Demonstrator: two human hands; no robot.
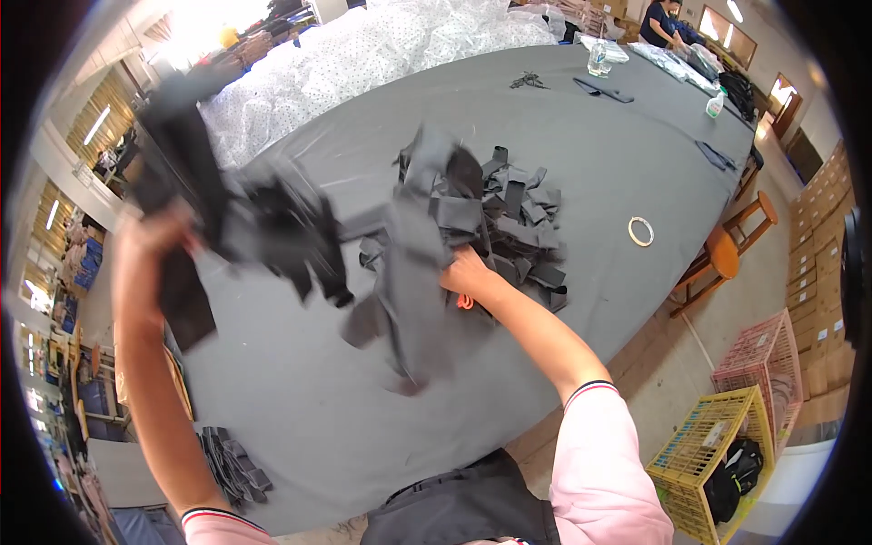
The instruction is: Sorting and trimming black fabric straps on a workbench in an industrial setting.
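Observation:
My left hand (156,232), raised at the left and smeared by motion, is closed on a bundle of black fabric strips (191,159). More dark strips (282,227) fan out blurred beside it, over the table. My right hand (468,271) grips a bunch of grey fabric strips (413,272) near the middle, lifted and partly blurred. A small orange-red loop (465,302) shows just below that hand; I cannot tell whether it is worn or held. Behind the right hand lies a loose pile of dark strips (522,218).
A grey-covered table (318,436) fills the middle. Dark strips (234,463) lie at its near left, a tape roll (641,232) at right. White dotted plastic (363,68) is heaped behind. Stools (724,252) and crates (713,445) stand right. A person (658,25) works far off.

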